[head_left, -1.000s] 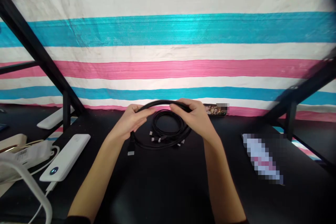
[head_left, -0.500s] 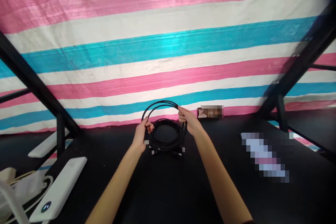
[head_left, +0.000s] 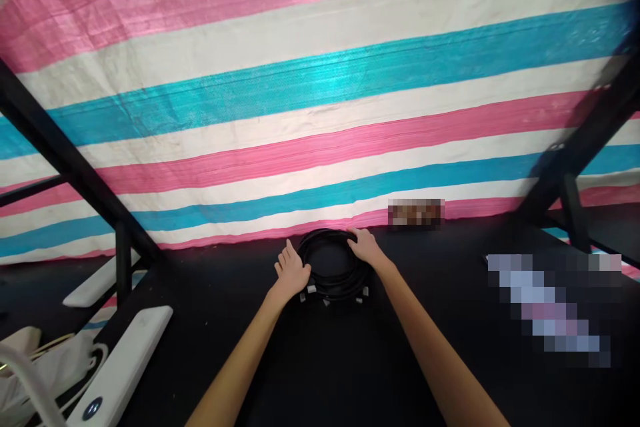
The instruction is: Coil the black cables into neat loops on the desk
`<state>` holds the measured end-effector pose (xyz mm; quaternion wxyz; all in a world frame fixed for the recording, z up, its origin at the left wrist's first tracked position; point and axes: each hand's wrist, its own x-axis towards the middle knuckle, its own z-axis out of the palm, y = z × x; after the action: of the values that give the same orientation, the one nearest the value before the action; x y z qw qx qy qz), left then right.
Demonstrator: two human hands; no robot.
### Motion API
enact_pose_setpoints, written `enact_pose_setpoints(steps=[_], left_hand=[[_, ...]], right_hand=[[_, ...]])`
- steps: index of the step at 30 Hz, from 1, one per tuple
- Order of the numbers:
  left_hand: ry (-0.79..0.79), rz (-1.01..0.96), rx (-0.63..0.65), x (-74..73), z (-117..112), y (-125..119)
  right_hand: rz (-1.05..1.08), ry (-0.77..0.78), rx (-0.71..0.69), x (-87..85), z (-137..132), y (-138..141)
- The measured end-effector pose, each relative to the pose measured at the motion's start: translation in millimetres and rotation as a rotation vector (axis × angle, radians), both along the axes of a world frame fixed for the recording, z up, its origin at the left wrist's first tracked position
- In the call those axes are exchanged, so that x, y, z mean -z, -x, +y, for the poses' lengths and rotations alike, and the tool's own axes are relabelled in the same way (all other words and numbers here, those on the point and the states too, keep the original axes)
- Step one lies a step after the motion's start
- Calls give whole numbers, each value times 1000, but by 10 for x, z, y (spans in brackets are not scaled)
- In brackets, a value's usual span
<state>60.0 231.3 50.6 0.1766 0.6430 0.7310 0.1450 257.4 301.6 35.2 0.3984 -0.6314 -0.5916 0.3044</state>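
Observation:
Several black cables lie in a round coil (head_left: 334, 278) on the black table, their pale metal plugs grouped along the near edge. At the coil's left side is my left hand (head_left: 293, 271), fingers spread and the thumb against the loops. My right hand (head_left: 367, 247) is at the upper right of the coil, its fingers curled over the cable's edge. Its fingertips are partly hidden against the dark loops.
A white slab-like device (head_left: 125, 363) with a small dark display lies at left, beside a white power strip (head_left: 55, 363) and cords. A blurred phone-like item (head_left: 416, 213) leans at the back; another blurred object (head_left: 545, 307) lies right. Black frame bars (head_left: 75, 167) flank the striped sheet (head_left: 320, 133).
The raised cable loop has come down onto the coil. My left hand has let go and spread its fingers; my right hand has lowered with the loop. The view has shifted slightly.

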Motion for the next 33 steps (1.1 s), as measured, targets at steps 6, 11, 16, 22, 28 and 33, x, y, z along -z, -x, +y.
enact_pose_setpoints(steps=[6, 11, 16, 22, 28, 33], left_hand=[[-121, -60, 36, -15, 29, 84], [-247, -150, -10, -63, 75, 197], [-373, -284, -59, -311, 38, 462], [-356, -322, -33, -282, -268, 729], [-200, -123, 18, 21, -422, 919], [-123, 42, 140, 103, -521, 912]], right_hand=[[-99, -123, -82, 22, -21, 70], [-70, -164, -58, -29, -45, 42], [-45, -162, 42, -207, -23, -304], [-78, -23, -75, -77, -263, -670], [-182, 0, -122, 144, -499, -756], [-496, -9, -122, 129, -643, -647]])
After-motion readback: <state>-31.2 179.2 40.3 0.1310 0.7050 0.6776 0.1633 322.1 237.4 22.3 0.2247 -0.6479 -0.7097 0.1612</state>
